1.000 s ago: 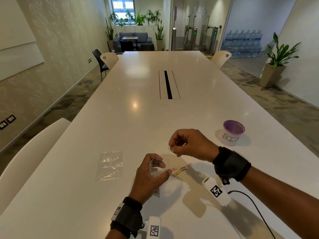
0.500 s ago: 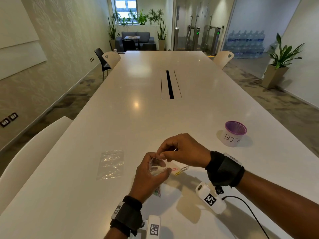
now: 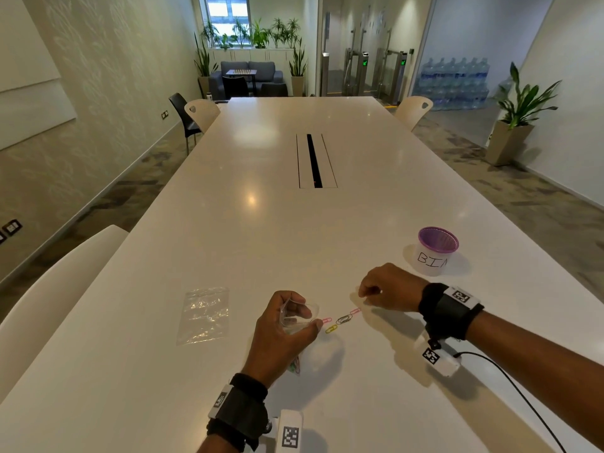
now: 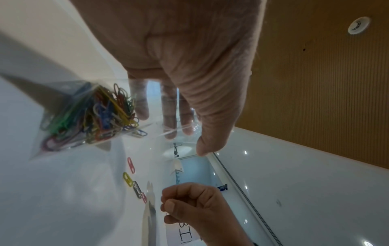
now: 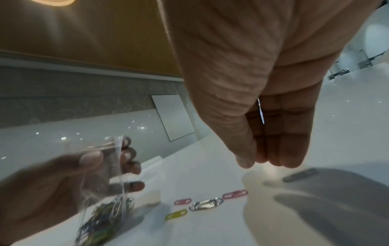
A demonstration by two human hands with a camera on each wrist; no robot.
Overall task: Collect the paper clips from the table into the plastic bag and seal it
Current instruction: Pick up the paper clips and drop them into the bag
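Note:
My left hand (image 3: 302,318) holds a clear plastic bag (image 4: 84,116) by its mouth, just above the table; the mouth gapes and several coloured paper clips fill its bottom. To the right of it a pink clip (image 3: 326,320), a yellow clip (image 3: 331,328), silver clips (image 3: 344,319) and another pink clip (image 3: 355,311) lie in a row. My right hand (image 3: 367,297) hovers at the right end of that row, fingers bunched against the thumb. A grey clip (image 5: 299,176) lies in its shadow. A thin silvery glint shows in its palm; I cannot tell what it is.
A second clear bag (image 3: 203,315) lies flat to the left of my left hand. A white cup with a purple rim marked BIN (image 3: 436,253) stands at the right. A black cable (image 3: 510,377) trails from my right wrist. A white chair (image 3: 49,289) stands by the table's left edge.
My right hand was at the bag's mouth half a second ago and has moved right, over the clips on the table. The left hand and bag have stayed in place.

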